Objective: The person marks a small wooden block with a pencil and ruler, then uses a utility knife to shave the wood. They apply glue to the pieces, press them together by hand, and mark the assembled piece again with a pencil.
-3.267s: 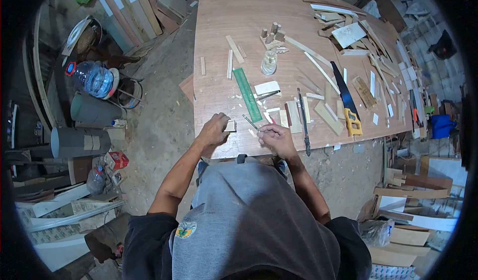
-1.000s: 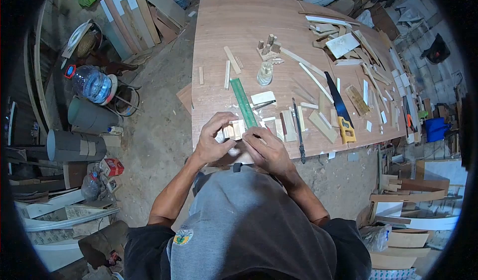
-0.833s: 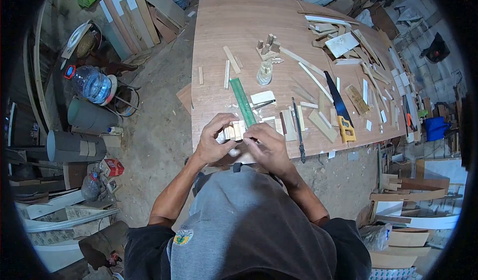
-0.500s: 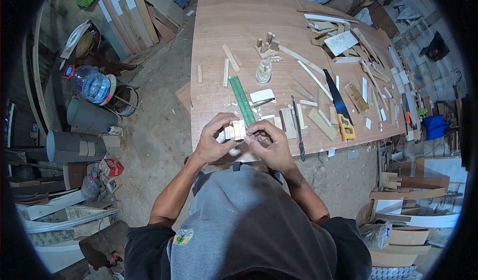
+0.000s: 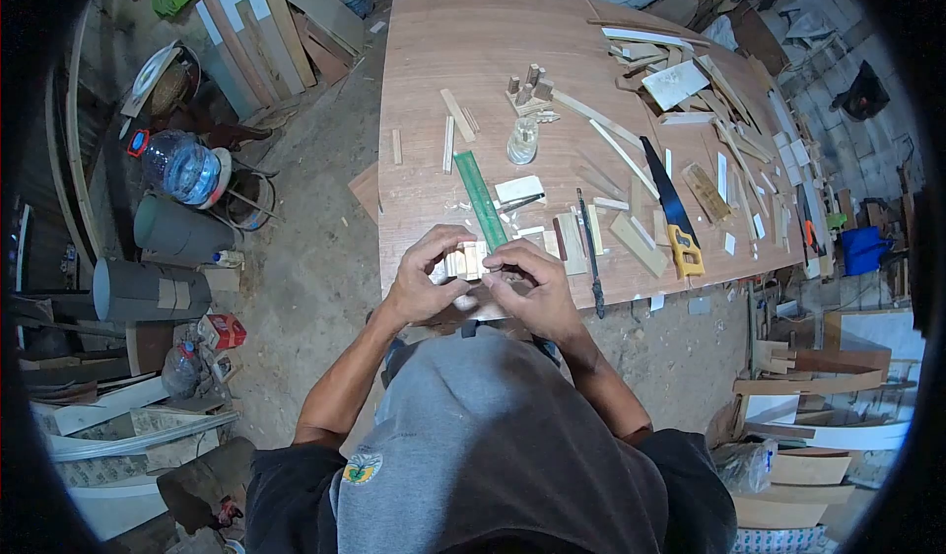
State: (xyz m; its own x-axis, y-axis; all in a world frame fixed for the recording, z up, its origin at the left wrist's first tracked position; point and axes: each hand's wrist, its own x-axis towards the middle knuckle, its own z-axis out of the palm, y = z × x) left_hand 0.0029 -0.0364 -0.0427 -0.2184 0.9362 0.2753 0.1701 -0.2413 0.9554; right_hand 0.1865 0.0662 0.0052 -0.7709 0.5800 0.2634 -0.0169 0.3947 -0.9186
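At the table's near edge, my left hand grips a small light wooden assembly that seems built of short strips. My right hand has its thumb and forefinger closed at the right side of the same piece; what lies under those fingertips is hidden. Just beyond the hands is a green ruler, pointing away from me. To its right a dark pen-like tool lies against a white block.
A handsaw with a yellow handle lies on the table, right of a thin dark rod. Farther back stand a glass jar and a small wooden pegged piece. Scrap wood is heaped at the back right.
Both hands stay almost in place around the wooden assembly. My right fingers have shifted very slightly to the left; the tabletop things look unchanged.
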